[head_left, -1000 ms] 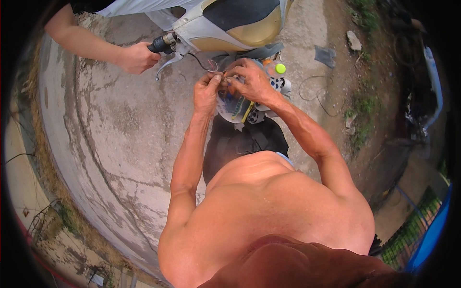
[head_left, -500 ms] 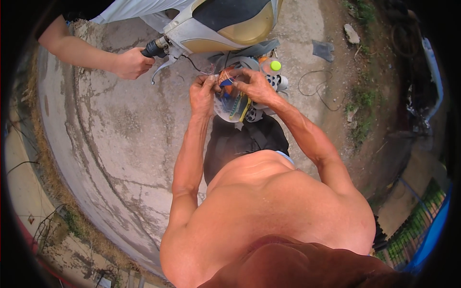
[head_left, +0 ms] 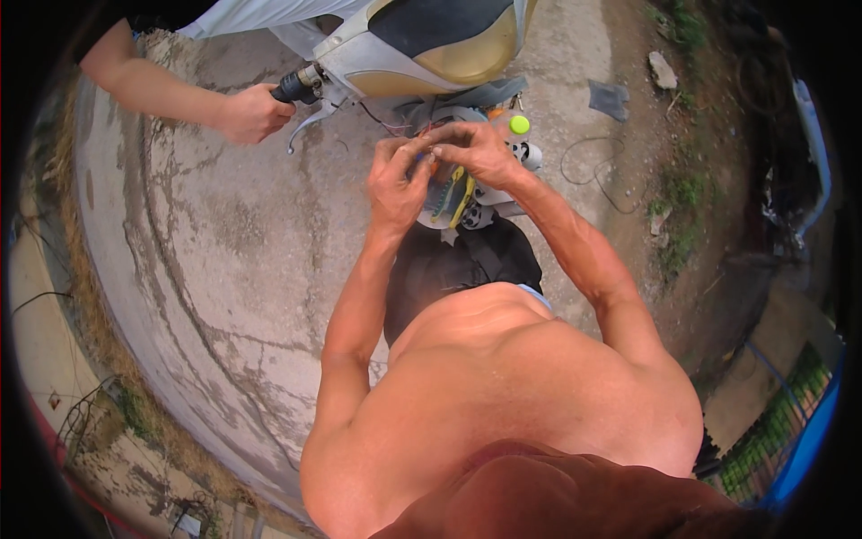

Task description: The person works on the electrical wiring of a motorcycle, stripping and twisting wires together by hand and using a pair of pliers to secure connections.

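Note:
My left hand [head_left: 396, 186] and my right hand [head_left: 486, 156] meet in front of me, fingers pinched together around thin wires [head_left: 384, 123]. These run from a dark cable beside the handlebar of a white and gold scooter [head_left: 467, 59]. The exact wire ends are hidden behind my fingers. Directly beneath my hands sits a round, pale tub [head_left: 428, 216] of tools and small parts, among them a yellow-handled tool [head_left: 463, 203]. At the upper left, another person's hand [head_left: 256, 114] grips the black handlebar grip [head_left: 293, 87], with a silver brake lever [head_left: 307, 126] below it.
Right of the tub stand a bottle with a lime-green cap [head_left: 519, 125] and a white perforated part [head_left: 530, 156]. A loose thin wire [head_left: 564, 166] curls on the concrete [head_left: 242, 242]. Farther right lie a grey scrap [head_left: 608, 100], a stone [head_left: 663, 71] and weeds [head_left: 680, 202].
My hands have come closer together, the left shifting right and the right one turning over the wires. The whole scene has slid slightly to the right.

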### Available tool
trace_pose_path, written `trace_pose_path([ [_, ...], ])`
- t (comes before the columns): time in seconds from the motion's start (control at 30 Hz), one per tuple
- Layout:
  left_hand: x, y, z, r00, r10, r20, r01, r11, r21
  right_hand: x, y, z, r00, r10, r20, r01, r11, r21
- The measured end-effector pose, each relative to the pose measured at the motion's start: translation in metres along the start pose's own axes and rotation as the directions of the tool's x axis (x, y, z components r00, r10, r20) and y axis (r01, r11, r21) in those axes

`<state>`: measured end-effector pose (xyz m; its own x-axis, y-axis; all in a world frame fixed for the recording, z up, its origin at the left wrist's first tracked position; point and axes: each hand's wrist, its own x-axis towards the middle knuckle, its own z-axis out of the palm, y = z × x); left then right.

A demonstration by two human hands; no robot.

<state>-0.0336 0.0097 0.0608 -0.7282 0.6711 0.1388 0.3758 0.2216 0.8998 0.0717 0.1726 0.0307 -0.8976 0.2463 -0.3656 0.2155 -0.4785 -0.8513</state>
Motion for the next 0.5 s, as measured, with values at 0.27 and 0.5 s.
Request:
trace_pose_path([
  [0.27, -0.001, -0.030, 0.003, 0.913, -0.383, 0.142, 0.384, 0.688, -0.615, -0.006, -0.009, 0.002, 0.931, -0.366, -0.012, 0.246, 0.650, -0.719],
  [0.5, -0.003, -0.030, -0.001, 0.884, -0.387, 0.262, 0.463, 0.656, -0.596, -0.005, -0.022, 0.016, 0.864, -0.486, 0.135, 0.453, 0.629, -0.632],
])
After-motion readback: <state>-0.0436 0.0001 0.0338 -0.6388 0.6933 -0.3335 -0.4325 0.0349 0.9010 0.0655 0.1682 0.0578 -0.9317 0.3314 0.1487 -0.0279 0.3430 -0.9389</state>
